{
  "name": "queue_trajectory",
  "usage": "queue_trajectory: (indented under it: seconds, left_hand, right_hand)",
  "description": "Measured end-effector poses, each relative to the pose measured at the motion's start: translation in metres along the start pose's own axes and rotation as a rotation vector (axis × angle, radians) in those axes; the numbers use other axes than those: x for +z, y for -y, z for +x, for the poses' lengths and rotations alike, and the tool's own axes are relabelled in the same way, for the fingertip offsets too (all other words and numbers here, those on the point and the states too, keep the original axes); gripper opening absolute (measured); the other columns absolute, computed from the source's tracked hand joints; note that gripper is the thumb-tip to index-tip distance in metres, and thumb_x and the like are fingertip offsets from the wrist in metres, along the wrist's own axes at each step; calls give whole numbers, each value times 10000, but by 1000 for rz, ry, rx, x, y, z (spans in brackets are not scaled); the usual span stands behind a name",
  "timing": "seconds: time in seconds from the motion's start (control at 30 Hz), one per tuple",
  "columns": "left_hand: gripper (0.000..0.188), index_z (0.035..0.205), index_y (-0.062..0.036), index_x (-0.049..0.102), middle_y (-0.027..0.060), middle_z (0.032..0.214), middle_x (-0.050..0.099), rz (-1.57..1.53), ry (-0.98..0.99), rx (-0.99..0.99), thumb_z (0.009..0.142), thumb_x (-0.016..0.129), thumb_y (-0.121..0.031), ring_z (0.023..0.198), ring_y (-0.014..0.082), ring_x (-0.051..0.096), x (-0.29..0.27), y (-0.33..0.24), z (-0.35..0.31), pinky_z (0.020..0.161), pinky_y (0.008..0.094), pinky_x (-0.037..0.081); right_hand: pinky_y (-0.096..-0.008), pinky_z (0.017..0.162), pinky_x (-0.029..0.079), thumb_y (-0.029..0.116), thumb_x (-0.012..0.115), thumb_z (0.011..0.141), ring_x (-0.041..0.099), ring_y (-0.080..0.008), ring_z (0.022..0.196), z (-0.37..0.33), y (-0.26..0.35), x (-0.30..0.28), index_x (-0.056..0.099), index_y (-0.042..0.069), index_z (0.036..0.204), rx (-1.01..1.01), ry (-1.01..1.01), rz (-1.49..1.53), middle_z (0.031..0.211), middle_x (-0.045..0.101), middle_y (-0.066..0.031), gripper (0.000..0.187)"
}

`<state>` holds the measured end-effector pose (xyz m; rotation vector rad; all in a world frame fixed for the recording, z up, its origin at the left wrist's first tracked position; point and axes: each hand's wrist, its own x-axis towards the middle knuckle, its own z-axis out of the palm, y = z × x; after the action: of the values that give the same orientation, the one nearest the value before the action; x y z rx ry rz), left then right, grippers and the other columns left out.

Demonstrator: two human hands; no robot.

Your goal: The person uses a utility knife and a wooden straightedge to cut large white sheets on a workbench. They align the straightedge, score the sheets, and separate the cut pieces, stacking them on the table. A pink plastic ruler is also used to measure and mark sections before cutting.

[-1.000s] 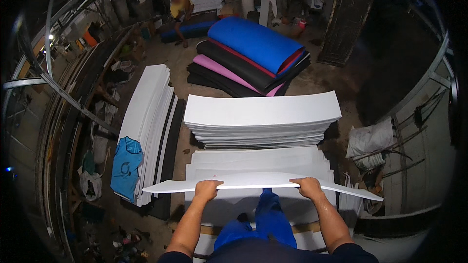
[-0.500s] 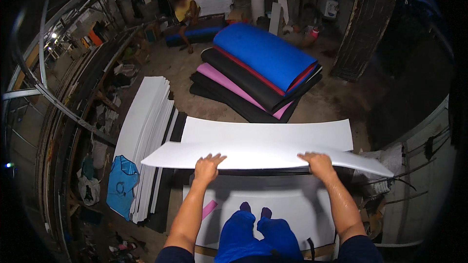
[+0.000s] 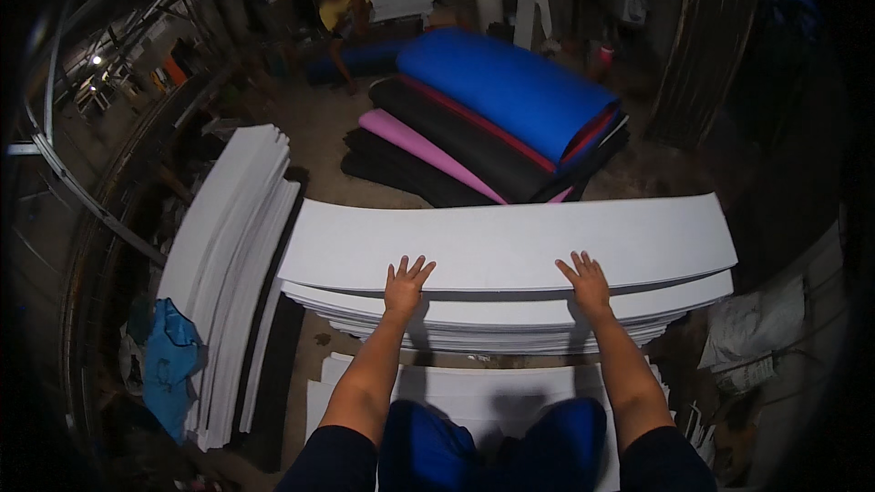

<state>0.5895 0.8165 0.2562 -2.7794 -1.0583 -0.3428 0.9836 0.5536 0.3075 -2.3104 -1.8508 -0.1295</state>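
A long white foam-like sheet (image 3: 510,241) lies on top of a pile of similar white sheets (image 3: 510,312), its near edge not quite lined up with those below. My left hand (image 3: 407,286) rests on that near edge, left of the middle, with fingers spread. Further right, my right hand (image 3: 587,283) touches the same edge, its fingers apart too. Neither hand grips anything. Below my arms, more white sheeting (image 3: 474,384) covers the place in front of my knees.
On the left stands a tall stack of white sheets (image 3: 223,219) with a blue cloth (image 3: 170,360) draped on it. Beyond the pile lie folded blue (image 3: 506,82), black and pink sheets. A person in yellow (image 3: 335,9) sits far back. White sacks (image 3: 756,323) lie at right.
The white sheet, raised and bent in my hands before, now lies flat on the pile. My fingers have let go and spread. My view has tilted and my knees are closer.
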Motion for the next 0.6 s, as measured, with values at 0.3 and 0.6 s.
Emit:
queue_trajectory:
  seconds: [0.3, 0.6]
  left_hand:
    - [852, 1547, -324, 504, 25, 1627, 479, -199, 49, -67, 778, 736, -39, 1527, 370, 379, 79, -36, -30, 1230, 665, 249]
    - [832, 1544, -316, 503, 15, 1603, 513, -164, -27, -57, 788, 722, -46, 1514, 364, 401, 89, -38, -45, 1234, 662, 257]
  right_hand:
    - [-590, 1216, 332, -69, 621, 797, 424, -409, 1484, -45, -9, 115, 523, 309, 1541, 114, -108, 93, 1578, 497, -164, 840]
    - [-589, 1190, 372, -59, 606, 840, 438, -411, 1476, -54, -6, 116, 540, 314, 1524, 95, -97, 18, 1578, 501, -177, 782]
